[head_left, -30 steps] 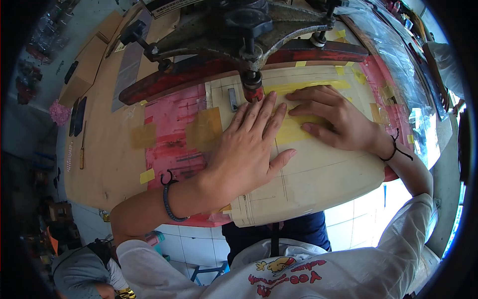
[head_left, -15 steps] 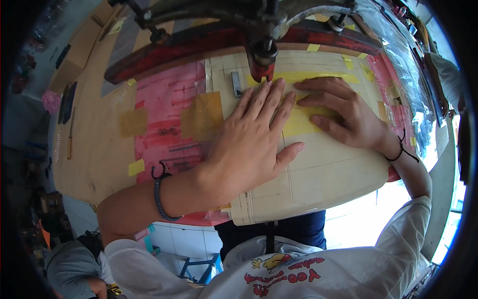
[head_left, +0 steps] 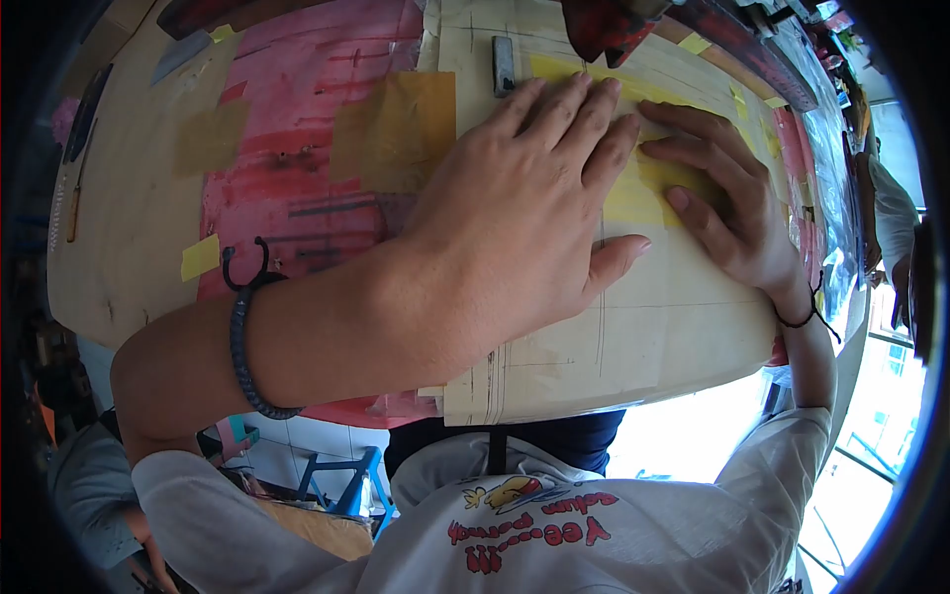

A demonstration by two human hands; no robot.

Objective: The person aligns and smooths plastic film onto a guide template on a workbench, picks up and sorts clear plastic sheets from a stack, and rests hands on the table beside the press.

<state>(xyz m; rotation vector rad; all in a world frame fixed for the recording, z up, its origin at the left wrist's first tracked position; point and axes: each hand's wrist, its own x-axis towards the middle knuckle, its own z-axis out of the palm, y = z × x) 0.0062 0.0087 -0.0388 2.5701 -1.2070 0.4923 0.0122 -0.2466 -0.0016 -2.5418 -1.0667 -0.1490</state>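
Observation:
My left hand (head_left: 524,208) lies palm down on a cream sheet (head_left: 683,317) marked with thin lines, its fingers stretched forward and the thumb apart. Just ahead of its fingertips is a small grey metal block (head_left: 504,65). To the right, my right hand (head_left: 727,188) rests with bent, spread fingers on yellow tape (head_left: 638,193) stuck to the sheet. Nothing shows in either hand, though the palms are hidden. Left of the sheet lies a red, streaked surface (head_left: 297,148) with an amber tape patch (head_left: 401,129) across its edge.
A red clamp head (head_left: 609,35) hangs just beyond my fingers, with a dark red bar (head_left: 747,59) at the back right. A thin wooden-handled tool (head_left: 75,208) lies at the far left. Another person (head_left: 94,485) is at the lower left, near a blue stool (head_left: 341,480).
The view has moved closer and turned, so the table and hands look larger and the press has shifted up and right. Both hands stay on the sheet in much the same pose.

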